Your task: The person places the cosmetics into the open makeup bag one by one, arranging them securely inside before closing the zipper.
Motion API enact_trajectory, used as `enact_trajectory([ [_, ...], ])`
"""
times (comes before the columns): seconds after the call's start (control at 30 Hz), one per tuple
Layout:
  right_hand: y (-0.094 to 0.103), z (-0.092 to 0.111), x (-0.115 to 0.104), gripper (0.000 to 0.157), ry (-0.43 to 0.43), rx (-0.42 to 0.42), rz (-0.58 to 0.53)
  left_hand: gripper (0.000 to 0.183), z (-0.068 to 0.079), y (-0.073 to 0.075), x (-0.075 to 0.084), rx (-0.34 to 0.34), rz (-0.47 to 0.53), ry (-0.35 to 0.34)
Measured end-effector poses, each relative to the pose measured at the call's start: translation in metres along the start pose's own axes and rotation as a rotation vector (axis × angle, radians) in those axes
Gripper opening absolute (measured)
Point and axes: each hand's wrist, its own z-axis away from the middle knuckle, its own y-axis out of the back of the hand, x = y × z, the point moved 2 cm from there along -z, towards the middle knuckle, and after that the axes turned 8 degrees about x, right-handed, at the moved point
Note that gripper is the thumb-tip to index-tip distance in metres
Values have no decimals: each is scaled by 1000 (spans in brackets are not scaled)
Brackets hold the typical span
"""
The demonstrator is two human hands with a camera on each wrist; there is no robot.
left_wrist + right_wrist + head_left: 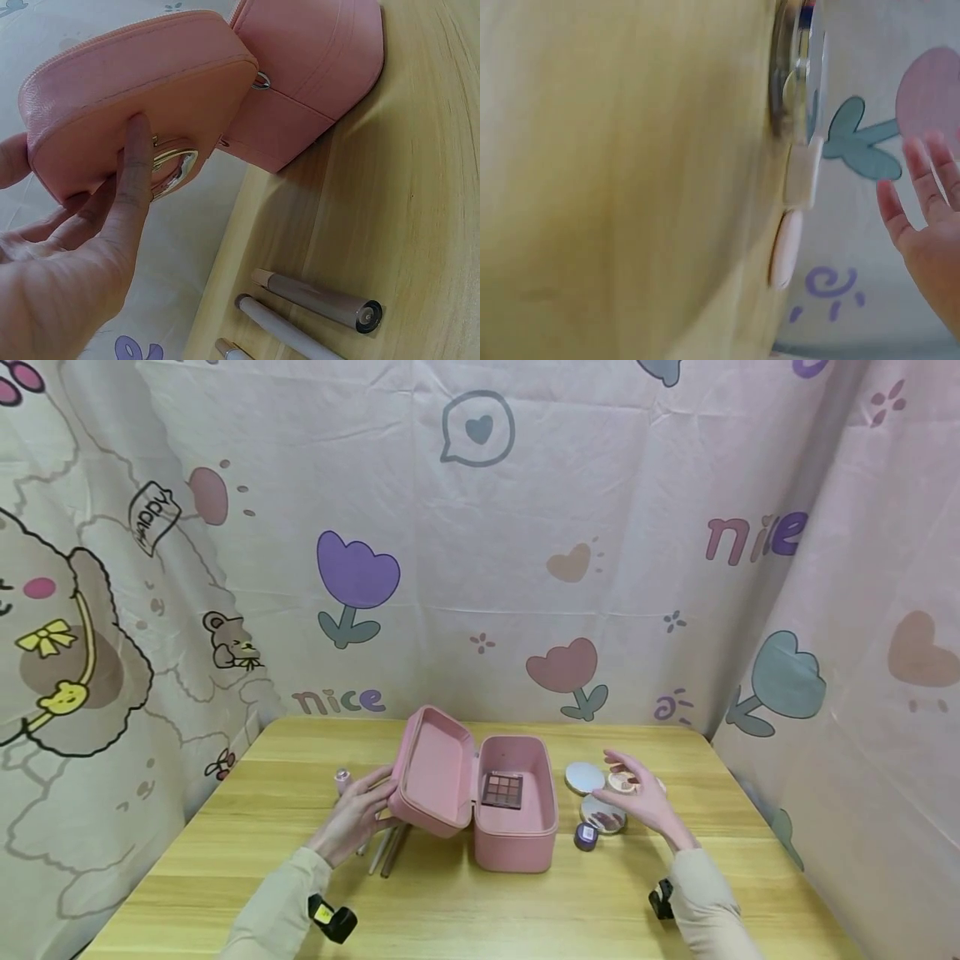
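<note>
A pink makeup case (517,852) stands on the table with its lid (438,768) swung out to the left. My left hand (356,818) holds that lid from outside, fingers spread over its outer face and edge beside the gold-trimmed handle (176,169) in the left wrist view. Inside the case lies an eyeshadow palette (502,790). Over at the right, my right hand (637,793) hovers with fingers apart and holds nothing. Beneath and beside it are a round white compact (584,777), a mirrored round compact (602,815) and a small dark jar (586,837).
Several slim makeup tubes (319,300) lie left of the case, partly under the lid. A small pink bottle (342,779) stands beyond my left hand. Printed curtains (480,527) hang behind the wooden table (450,918) and at both sides.
</note>
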Motion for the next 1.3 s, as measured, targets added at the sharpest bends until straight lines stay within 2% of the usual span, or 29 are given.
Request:
enact_trajectory([
  [0.13,12,8,10,70,-34,9,24,61,1,-1,0,-4,2,-1],
  [0.33,20,15,23,67,-70,-37,9,62,0,-1,0,1,3,-5],
  [0.5,21,18,29,64,-65,-71,0,63,-2,-1,-1,2,13,-2],
  [0.77,15,18,36,64,-87,-173,-68,65,-2,-1,-2,-7,19,0],
  [1.07,9,18,41,71,-84,-308,24,62,-2,0,-3,-12,18,-7],
  [1.3,6,16,41,75,-75,-343,102,63,-2,1,-3,-15,24,-10],
])
